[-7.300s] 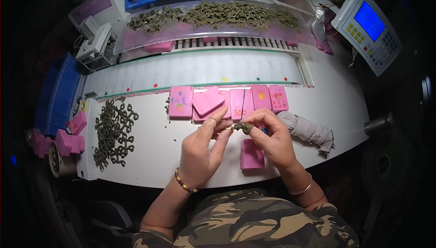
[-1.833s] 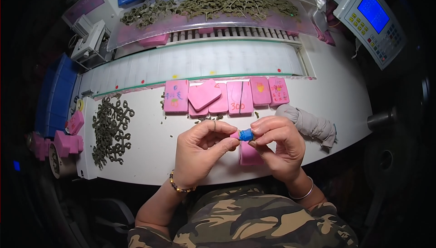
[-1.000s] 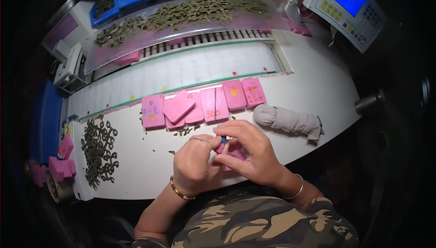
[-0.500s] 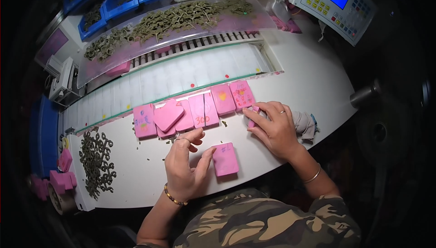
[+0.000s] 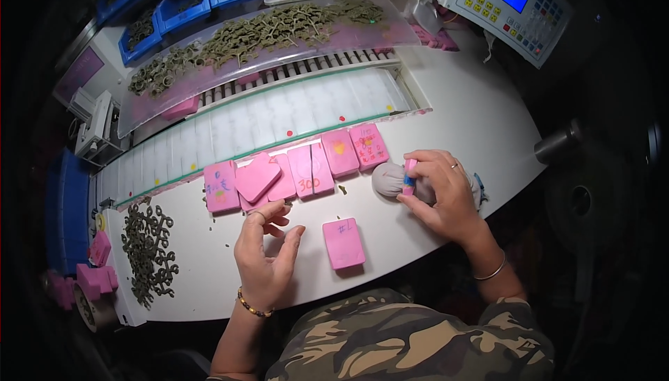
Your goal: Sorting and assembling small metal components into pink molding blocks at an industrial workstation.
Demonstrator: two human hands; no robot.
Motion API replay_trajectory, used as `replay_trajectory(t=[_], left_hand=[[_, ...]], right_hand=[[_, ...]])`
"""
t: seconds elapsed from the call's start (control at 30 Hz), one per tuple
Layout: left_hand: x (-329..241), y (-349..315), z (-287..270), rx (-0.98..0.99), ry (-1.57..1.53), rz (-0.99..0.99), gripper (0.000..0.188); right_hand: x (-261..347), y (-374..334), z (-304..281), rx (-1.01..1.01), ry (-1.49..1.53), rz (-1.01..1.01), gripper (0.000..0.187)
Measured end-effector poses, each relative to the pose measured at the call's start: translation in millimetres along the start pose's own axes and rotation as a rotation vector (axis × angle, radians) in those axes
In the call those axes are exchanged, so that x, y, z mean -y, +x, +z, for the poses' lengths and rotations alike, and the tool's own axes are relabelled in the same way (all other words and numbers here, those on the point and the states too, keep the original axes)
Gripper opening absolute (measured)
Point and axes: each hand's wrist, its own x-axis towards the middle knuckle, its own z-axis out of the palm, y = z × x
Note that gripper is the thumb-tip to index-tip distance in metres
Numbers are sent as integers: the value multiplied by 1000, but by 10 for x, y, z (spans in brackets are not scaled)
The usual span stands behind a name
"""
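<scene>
My right hand (image 5: 446, 196) pinches a pink rubber mould piece (image 5: 409, 176) between thumb and fingers, turned edge-on with a blue mark on it. The piece touches, or is just beside, a rounded grey cloth pouch (image 5: 385, 181); the exact contact is hidden. Loose cloth of the pouch spreads out behind my hand. On the table between my hands lies another pink mould block (image 5: 344, 245) with blue writing. To its left, my left hand (image 5: 265, 252) hovers with thumb and fingers apart, holding nothing.
Several pink mould blocks (image 5: 310, 170) line the glass-edged lit panel (image 5: 244, 119). Olive-green branched pieces (image 5: 148, 252) lie at left, and more fill a clear sheet (image 5: 272, 29) above rollers. Blue bins (image 5: 185, 8) stand behind. A control box (image 5: 509, 8) stands at back right.
My right hand has shifted slightly right, turning the mould piece edge-on and uncovering the grey pouch. My left hand has moved left and down, away from the mould block on the table.
</scene>
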Motion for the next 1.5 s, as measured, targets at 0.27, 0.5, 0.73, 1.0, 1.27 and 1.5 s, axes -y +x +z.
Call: replay_trajectory(t=[0.27,0.5,0.73,1.0,1.27,1.5], left_hand=[[-82,-27,-13,59,-3,12,43],[-42,-61,-80,82,-26,18,45],[-66,-63,-62,109,-44,50,46],[-128,-80,-94,147,-49,92,47],[-195,28,-81,570,-14,188,61],[-28,27,114,693,24,243,53]], right_hand=[[0,12,229,108,-4,40,40],[-59,4,13,85,183,85,35],[11,53,91,-63,127,23,30],[-9,44,247,50,44,91,32],[48,-23,163,45,45,144,45],[70,-67,74,89,51,139,50]])
